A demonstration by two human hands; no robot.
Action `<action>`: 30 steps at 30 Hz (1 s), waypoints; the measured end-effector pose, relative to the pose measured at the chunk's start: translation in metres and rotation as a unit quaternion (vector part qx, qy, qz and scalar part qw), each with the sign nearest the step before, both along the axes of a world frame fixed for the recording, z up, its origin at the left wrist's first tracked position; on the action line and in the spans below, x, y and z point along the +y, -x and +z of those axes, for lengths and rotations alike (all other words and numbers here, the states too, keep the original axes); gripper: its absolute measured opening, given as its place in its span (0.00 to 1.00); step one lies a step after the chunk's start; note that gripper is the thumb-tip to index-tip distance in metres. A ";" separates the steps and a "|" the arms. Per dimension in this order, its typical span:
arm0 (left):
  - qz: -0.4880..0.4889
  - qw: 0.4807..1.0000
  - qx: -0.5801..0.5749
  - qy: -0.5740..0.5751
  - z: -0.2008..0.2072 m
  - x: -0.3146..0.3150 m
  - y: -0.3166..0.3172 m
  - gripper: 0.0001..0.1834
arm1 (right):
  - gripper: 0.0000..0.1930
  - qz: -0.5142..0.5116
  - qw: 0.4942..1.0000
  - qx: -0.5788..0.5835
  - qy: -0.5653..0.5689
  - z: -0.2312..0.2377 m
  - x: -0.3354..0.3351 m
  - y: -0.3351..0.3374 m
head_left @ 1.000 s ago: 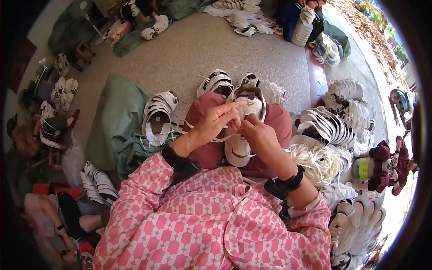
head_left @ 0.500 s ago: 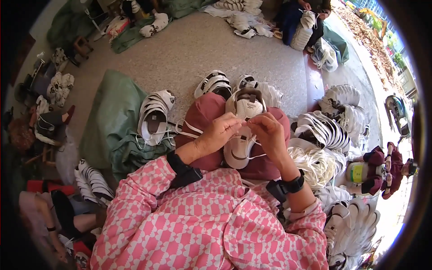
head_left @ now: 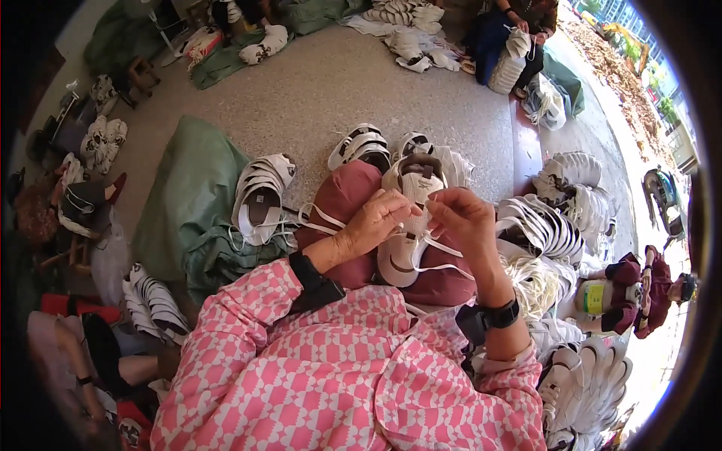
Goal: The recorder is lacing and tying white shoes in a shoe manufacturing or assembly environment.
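Observation:
A white sneaker [head_left: 398, 264] rests on my lap between my knees in dark red trousers, its toe toward me and its brown-lined collar away. A loose white shoelace [head_left: 445, 246] trails from its front to the right. Over the eyelets, my left hand [head_left: 376, 224] is closed in a pinch, its fingertips against the upper; what they hold is too small to make out. Close beside it, my right hand [head_left: 468, 225] pinches thumb and forefinger together above the lacing, apparently on the shoelace. The two sets of fingertips are a small gap apart.
Nested white shoes [head_left: 262, 197] stand at left by a green sack [head_left: 184, 203]; more shoe stacks [head_left: 361, 146] lie ahead. At right are a heap of white laces [head_left: 535, 282] and further shoe stacks [head_left: 545, 225]. Other people sit working at the far right and left.
My hands have moved slightly apart, the right one shifting to the right. More of the shoe's lacing and of the loose lace shows between them. The view has shifted a little.

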State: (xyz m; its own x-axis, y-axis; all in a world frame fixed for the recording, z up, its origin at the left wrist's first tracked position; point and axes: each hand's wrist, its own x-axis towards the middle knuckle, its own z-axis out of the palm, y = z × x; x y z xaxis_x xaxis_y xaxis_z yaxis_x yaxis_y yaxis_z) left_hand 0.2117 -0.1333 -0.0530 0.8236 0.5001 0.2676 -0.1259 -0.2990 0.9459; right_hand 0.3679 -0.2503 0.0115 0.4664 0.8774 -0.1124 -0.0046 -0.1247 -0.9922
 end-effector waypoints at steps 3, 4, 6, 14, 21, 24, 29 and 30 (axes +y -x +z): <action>-0.004 0.999 0.028 -0.045 0.004 0.000 0.002 0.12 | 0.06 0.020 0.999 -0.014 -0.036 -0.009 0.002 0.003; -0.005 0.999 0.026 -0.047 0.005 0.000 0.002 0.12 | 0.06 0.028 0.999 -0.016 -0.041 -0.011 0.003 0.003; -0.011 0.999 0.031 0.009 0.004 -0.002 0.002 0.12 | 0.06 0.028 0.999 -0.034 -0.024 -0.014 0.004 0.003; -0.019 0.994 0.024 -0.106 -0.006 0.009 0.003 0.08 | 0.07 0.072 0.996 0.038 -0.030 -0.028 0.008 0.002; 0.045 0.965 -0.018 -0.259 -0.001 0.009 0.001 0.15 | 0.08 0.028 0.996 0.074 -0.028 -0.012 0.010 0.010; 0.098 0.934 -0.016 -0.343 0.002 0.000 -0.004 0.31 | 0.09 0.037 0.990 0.135 -0.033 0.011 0.004 0.006; 0.097 0.923 0.039 -0.370 -0.003 -0.006 -0.015 0.43 | 0.08 0.056 0.975 0.212 -0.030 0.040 -0.004 0.008; 0.097 0.917 0.062 -0.381 -0.004 -0.005 -0.015 0.44 | 0.08 0.040 0.979 0.202 -0.015 0.045 -0.008 0.006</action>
State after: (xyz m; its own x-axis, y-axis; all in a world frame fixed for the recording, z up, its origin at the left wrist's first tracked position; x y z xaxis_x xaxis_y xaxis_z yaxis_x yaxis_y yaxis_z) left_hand 0.2268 -0.1388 -0.0574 0.7868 0.3473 0.5102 0.0945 -0.8846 0.4566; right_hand 0.3622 -0.2583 0.0562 0.3196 0.9146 -0.2477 -0.3879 -0.1123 -0.9148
